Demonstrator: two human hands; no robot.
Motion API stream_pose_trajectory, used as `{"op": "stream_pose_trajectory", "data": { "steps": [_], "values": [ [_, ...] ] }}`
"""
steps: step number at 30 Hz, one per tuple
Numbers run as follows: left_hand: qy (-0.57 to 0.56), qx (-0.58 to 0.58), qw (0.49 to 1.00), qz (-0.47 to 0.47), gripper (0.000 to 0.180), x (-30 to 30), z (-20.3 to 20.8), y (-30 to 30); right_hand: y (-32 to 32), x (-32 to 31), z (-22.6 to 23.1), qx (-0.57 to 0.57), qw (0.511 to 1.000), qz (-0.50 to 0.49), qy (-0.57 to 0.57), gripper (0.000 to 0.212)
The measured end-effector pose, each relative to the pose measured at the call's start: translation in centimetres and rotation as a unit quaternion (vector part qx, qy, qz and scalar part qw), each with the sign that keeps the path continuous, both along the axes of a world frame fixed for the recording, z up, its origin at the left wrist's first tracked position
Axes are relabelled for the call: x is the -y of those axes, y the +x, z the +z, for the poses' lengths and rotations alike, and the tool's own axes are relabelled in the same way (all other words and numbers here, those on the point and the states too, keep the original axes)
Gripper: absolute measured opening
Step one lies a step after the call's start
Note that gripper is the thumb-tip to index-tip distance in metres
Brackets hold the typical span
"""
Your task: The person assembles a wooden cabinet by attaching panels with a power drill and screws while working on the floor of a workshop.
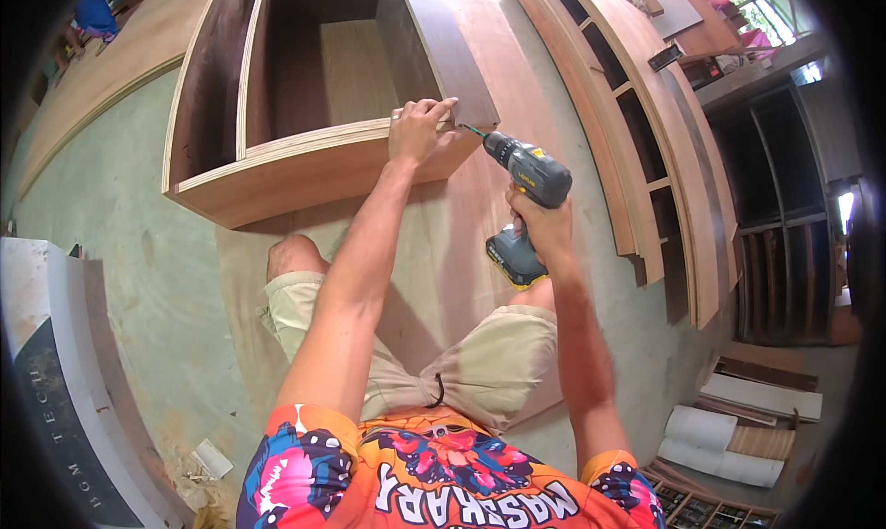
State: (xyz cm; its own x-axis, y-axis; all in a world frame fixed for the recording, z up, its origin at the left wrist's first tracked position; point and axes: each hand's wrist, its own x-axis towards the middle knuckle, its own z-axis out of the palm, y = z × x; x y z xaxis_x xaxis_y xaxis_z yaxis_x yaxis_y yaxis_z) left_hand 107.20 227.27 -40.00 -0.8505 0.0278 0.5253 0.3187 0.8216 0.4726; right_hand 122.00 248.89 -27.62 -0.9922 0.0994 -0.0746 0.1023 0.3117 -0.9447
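Fingers of my left hand press flat on the front edge of the plywood cabinet lying on the floor. My right hand grips the cordless drill, its bit against the cabinet's corner beside those fingers.

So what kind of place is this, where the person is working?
It looks like a woodworking shop. The left hand steadies a wooden cabinet while the right hand holds a cordless drill against it. More wooden shelf frames lie nearby on the concrete floor.
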Motion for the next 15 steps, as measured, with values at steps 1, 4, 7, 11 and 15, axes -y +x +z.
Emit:
{"op": "stream_pose_trajectory", "data": {
  "steps": [1,4,7,11,15],
  "values": [
    [0.071,-0.038,0.997,-0.004,0.061,0.5,0.2,0.0,0.3,0.3,0.4,-0.008,0.999,0.007,-0.047,0.017],
    [0.165,-0.090,0.982,-0.007,0.056,0.7,1.4,1.4,0.9,-0.9,-1.5,-0.015,0.986,0.005,-0.164,0.026],
    [0.393,0.046,0.908,-0.137,0.049,-2.4,3.0,7.1,2.3,-1.0,-1.8,0.009,0.965,0.002,-0.261,0.031],
    [0.642,0.192,0.693,-0.266,0.045,-4.8,7.2,10.6,3.0,0.5,-1.6,0.066,0.927,0.013,-0.370,0.031],
    [0.662,0.209,0.664,-0.279,0.044,-4.5,7.6,10.4,3.0,0.7,-2.1,0.058,0.922,0.033,-0.382,0.030]
  ]
}}
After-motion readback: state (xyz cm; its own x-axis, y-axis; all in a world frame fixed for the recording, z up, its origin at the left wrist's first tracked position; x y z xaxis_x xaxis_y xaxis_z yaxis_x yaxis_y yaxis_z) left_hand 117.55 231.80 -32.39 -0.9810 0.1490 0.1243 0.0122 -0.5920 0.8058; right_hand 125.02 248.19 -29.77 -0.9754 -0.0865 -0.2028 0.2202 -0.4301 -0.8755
